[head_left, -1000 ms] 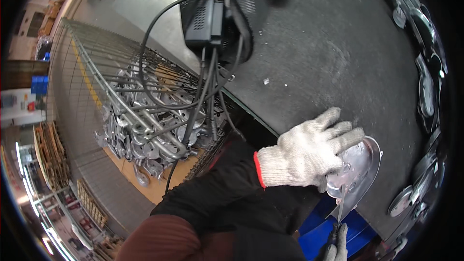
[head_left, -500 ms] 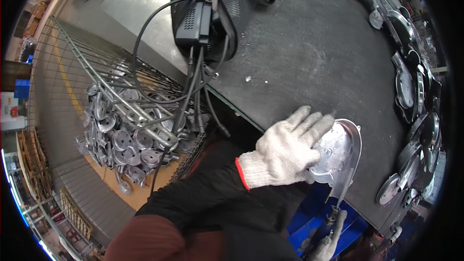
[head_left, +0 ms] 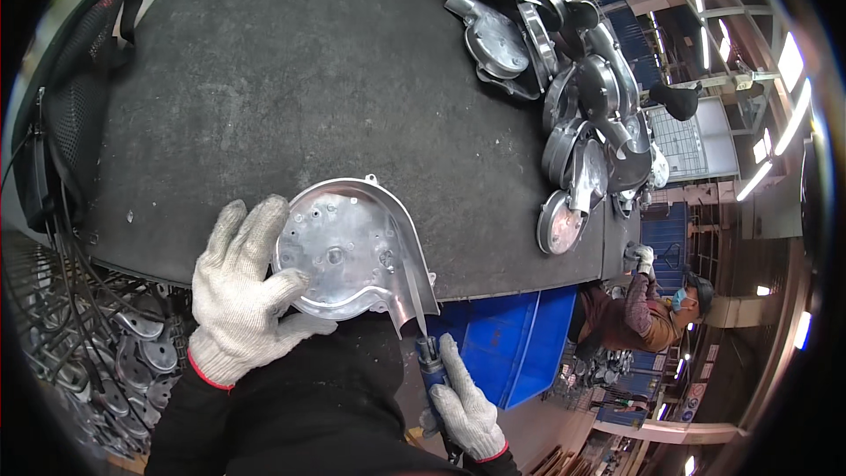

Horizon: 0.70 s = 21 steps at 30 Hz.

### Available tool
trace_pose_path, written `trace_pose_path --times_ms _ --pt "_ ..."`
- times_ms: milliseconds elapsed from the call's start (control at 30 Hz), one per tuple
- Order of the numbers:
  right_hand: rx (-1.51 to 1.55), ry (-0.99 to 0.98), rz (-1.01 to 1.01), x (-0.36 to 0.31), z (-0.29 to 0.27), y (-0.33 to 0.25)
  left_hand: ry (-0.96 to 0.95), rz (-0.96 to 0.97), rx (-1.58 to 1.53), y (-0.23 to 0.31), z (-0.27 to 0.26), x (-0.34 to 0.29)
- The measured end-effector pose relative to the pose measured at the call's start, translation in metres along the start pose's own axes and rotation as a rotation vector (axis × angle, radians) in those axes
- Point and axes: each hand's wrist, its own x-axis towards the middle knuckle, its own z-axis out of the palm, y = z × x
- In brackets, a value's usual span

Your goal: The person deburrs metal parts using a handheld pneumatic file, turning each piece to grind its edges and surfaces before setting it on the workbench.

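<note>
A silver cast-metal housing [head_left: 339,234], round with a curved spout on its right, lies at the near edge of the dark tabletop [head_left: 256,88]. My left hand [head_left: 251,286], in a white knit glove with a red cuff, holds its left rim, the thumb over the inside face. My right hand [head_left: 467,405], gloved alike, is wrapped round a dark cylindrical hand tool [head_left: 432,368]. From this tool a thin metal blade, like a file, points up into the spout. Whether the blade touches the wall there, I cannot tell.
Several similar housings [head_left: 498,44] are heaped along the far right. A blue bin [head_left: 502,344] sits below the table edge. More metal parts [head_left: 132,361] fill a wire cage lower left, beside cables. At far left lies a black mesh bag [head_left: 79,88]. Another person [head_left: 639,308] works at right.
The view has swung to the right, bringing the heaped housings, the blue bin and another person further in. The left hand now sits at the housing's left rim; the tool stays at the spout.
</note>
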Motion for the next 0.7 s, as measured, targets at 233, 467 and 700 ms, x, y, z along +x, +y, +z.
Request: trace_pose_path --times_ms 233,467,700 --pt "-0.224 -0.029 -0.085 0.021 -0.005 -0.025 -0.004 0.027 0.029 -0.003 0.006 0.002" --pt "-0.291 -0.088 -0.042 0.028 -0.008 -0.045 0.026 0.032 -0.019 -0.006 0.008 -0.002" --pt "-0.279 -0.097 -0.076 0.034 -0.012 -0.043 -0.076 -0.033 -0.048 -0.009 0.008 -0.004"
